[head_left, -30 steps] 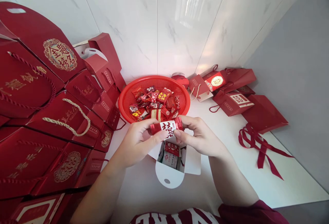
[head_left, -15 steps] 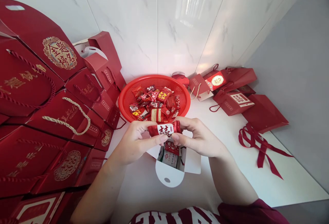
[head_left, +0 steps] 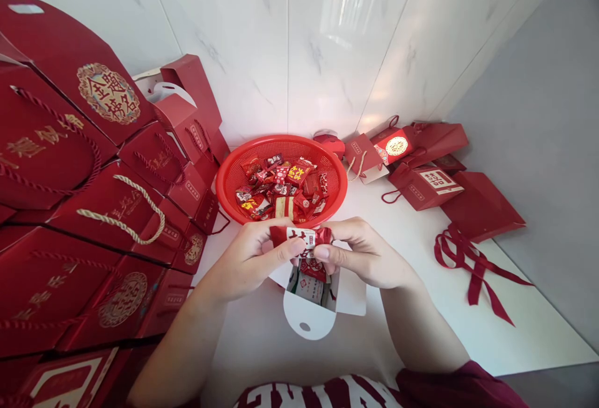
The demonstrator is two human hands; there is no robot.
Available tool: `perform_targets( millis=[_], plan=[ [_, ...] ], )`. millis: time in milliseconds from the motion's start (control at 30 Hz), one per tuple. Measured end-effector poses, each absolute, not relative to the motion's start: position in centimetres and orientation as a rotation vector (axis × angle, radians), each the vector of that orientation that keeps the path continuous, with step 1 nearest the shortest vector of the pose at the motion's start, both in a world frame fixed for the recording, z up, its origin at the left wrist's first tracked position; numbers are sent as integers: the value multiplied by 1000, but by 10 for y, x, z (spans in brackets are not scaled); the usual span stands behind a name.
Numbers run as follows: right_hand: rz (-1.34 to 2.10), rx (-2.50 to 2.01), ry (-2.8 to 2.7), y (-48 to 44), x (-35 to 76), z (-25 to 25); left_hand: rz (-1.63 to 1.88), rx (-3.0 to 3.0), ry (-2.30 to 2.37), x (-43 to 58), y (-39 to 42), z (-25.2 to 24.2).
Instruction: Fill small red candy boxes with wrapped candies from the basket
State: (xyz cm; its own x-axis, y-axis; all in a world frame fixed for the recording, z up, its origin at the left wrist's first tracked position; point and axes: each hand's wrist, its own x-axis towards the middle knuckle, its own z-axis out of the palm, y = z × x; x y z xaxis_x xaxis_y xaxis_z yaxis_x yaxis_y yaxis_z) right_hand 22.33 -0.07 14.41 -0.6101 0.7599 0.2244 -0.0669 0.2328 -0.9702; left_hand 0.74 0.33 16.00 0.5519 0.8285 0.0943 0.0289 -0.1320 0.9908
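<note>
Between my two hands is a wrapped candy [head_left: 303, 234], red with a white label and dark characters. My left hand [head_left: 255, 255] pinches its left part, with the thumb across the label. The right end is gripped by the thumb and fingers of my right hand [head_left: 362, 252]. Just below the candy stands an opened gift box [head_left: 309, 319], its white rounded flap folded toward me. Inside it lie a red wrapped sweet [head_left: 314, 269] and a whitish packet [head_left: 309, 287]. Behind my hands sits a red plastic basket [head_left: 224, 177] holding many wrapped sweets.
Red gift bags [head_left: 103, 208] with rope handles are stacked high on the left. Several red boxes and small bags [head_left: 423, 186] lie at the back right. A dark red ribbon [head_left: 477, 267] rests on the white table [head_left: 524, 327]. A tiled wall [head_left: 257, 52] closes off the back.
My left thumb has slid right over the candy's label, and the candy appears slightly turned in my fingers. Both hands stay in nearly the same place above the box.
</note>
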Motion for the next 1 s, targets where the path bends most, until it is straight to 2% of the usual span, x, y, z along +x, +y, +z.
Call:
perform_targets(
  millis=[167, 300, 667, 1000],
  plan=[
    [1554, -526, -1731, 1, 220, 145, 773, 1547, 713, 7, 4, 159],
    [1599, -635, -1724, 1, 221, 140, 762, 1541, 738, 8, 4, 159],
    [1507, -727, -1775, 2, 226, 141, 732, 1585, 847, 8, 4, 155],
    [1182, -792, -2112, 2, 234, 148, 507, 2022, 1077, 7, 8, 160]
  ],
)
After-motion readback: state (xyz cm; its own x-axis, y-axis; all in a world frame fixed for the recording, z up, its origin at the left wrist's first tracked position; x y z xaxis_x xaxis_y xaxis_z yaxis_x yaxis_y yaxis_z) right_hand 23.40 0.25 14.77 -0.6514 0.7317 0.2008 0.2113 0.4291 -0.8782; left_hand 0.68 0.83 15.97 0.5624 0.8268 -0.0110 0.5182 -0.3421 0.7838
